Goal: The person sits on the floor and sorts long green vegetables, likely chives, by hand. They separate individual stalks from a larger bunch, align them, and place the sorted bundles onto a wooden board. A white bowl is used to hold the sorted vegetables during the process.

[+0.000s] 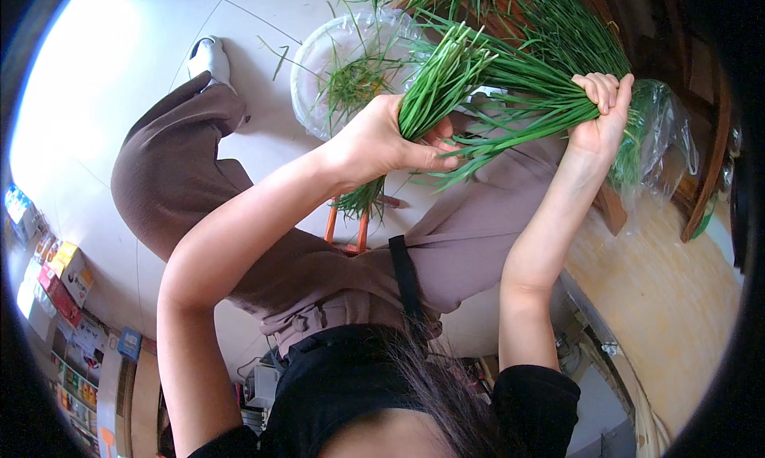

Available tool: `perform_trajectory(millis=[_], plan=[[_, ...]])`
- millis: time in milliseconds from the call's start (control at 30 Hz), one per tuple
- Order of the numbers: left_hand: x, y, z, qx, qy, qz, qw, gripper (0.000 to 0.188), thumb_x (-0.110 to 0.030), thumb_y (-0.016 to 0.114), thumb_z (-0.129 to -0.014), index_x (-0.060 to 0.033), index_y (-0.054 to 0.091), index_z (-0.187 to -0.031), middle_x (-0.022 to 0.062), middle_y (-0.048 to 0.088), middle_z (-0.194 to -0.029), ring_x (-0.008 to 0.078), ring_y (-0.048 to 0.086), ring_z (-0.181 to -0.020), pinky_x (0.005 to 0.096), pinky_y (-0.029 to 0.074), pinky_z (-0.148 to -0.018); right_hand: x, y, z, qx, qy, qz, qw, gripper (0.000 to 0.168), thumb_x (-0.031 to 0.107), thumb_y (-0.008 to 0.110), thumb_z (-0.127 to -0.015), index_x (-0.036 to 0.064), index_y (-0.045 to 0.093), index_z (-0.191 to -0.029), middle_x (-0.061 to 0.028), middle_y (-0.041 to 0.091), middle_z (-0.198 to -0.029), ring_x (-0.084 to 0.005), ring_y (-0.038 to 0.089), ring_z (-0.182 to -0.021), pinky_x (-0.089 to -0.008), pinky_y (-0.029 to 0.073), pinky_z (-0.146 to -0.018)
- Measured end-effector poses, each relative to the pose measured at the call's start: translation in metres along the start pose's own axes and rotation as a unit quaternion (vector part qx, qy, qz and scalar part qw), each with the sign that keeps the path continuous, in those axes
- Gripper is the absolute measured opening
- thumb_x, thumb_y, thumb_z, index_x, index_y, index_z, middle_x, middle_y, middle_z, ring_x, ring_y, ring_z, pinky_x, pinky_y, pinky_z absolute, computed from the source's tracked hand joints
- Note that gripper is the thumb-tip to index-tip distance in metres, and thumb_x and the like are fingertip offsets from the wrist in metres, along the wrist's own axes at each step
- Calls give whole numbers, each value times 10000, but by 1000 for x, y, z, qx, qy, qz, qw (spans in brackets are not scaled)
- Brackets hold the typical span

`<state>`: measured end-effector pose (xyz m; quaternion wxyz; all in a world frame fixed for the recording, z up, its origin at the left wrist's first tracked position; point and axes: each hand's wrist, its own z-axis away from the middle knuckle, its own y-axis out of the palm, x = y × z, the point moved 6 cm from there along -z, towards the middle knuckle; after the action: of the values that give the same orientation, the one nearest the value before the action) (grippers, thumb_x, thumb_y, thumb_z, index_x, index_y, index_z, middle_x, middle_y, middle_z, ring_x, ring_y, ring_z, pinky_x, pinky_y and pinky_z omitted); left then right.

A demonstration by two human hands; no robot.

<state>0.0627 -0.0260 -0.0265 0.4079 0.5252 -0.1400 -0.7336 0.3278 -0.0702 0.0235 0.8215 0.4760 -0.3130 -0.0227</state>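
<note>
My left hand [394,138] is wrapped round a bunch of garlic chives [439,81]. Their pale cut ends point up and away, and the leafy tips hang below the wrist. At the right, my right hand [600,114] grips a second bunch of chives [538,99] in a fist, with loose green blades fanning towards the left hand. Some of those blades touch or pass close to the left thumb; which, I cannot tell. Beneath the hands stands a round bin with a clear plastic liner [308,93], holding trimmed chive scraps [358,81].
More chives [568,33] lie on dark wooden furniture at the upper right. A clear plastic bag [663,141] hangs beside my right hand. A pale tabletop [657,272] is at the right, orange stool legs [363,231] below, and boxes [66,278] at the left.
</note>
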Motion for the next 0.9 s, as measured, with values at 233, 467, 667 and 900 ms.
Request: perform_trajectory(millis=[233,467,667,900], plan=[[2,-2,1,-15,15,-33,999,253,-18,744,-707,-34,586,-904,-28,552,-806,59,524,-764,211,452,-710,-8,4,0,-5,7,-3,1000,335,301,574,-902,119,407,-676,59,307,-498,-71,281,-446,-232,303,-535],[-1,-15,1,-103,29,-43,993,176,-106,678,-736,-71,583,-880,-56,514,-738,39,430,-627,199,341,-550,-8,4,1,9,-12,24,1000,331,306,574,-904,119,415,-681,68,318,-507,-55,287,-439,-223,294,-524],[-25,-62,5,-288,80,21,954,99,-61,612,-779,-52,591,-875,-49,440,-614,47,343,-503,217,252,-475,2,9,3,11,-29,42,999,311,310,567,-910,110,449,-702,71,311,-504,-47,272,-425,-213,280,-496],[-22,-71,9,-332,65,6,941,154,-87,658,-802,-24,622,-938,-40,491,-651,42,358,-522,212,264,-488,0,21,7,49,2,23,999,205,177,553,-920,76,488,-753,76,302,-503,-28,251,-406,-203,273,-484]])
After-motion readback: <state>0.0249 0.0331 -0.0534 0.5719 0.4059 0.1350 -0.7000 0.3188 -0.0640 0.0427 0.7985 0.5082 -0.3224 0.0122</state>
